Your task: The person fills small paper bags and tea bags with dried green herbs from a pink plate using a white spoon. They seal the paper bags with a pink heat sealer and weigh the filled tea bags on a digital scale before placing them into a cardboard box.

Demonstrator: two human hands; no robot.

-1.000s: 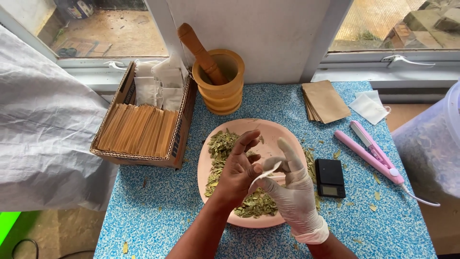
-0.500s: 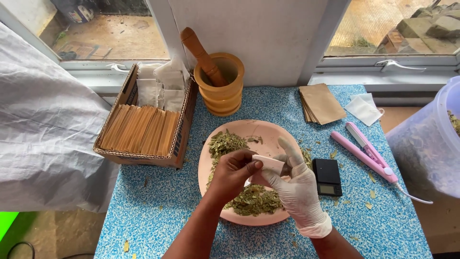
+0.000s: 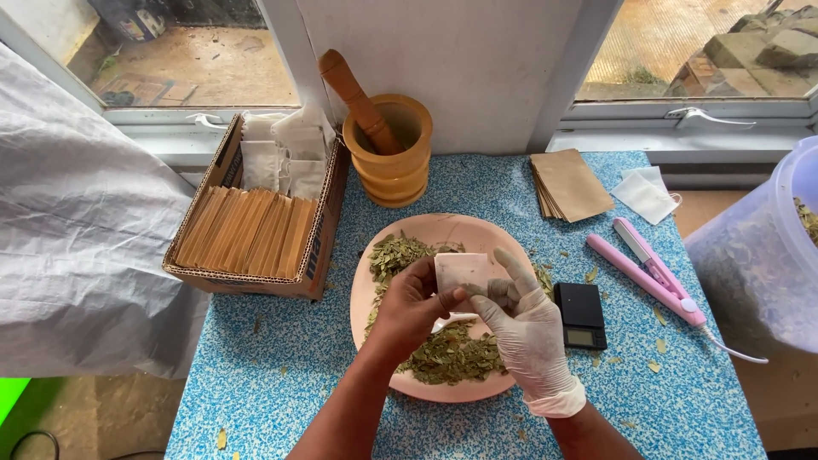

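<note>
My bare left hand [image 3: 411, 308] and my right hand [image 3: 528, 334] in a white glove hold a small white paper sachet [image 3: 461, 271] between them, upright above a pink plate [image 3: 379, 341]. Dried green leaves [image 3: 450, 356] lie in heaps on the plate. Both hands pinch the sachet's lower edges. A white string or tag hangs just below the sachet, near my left thumb.
A cardboard box [image 3: 256, 281] of brown envelopes and white sachets stands at the left. A wooden mortar [image 3: 390, 170] with pestle sits behind the plate. A small black scale [image 3: 580, 316], a pink heat sealer [image 3: 654, 273], brown envelopes [image 3: 569, 182] and a plastic tub [image 3: 763, 255] are at the right.
The sachet has turned from edge-on and tilted to flat and upright, facing me. Both hands rose a little over the plate.
</note>
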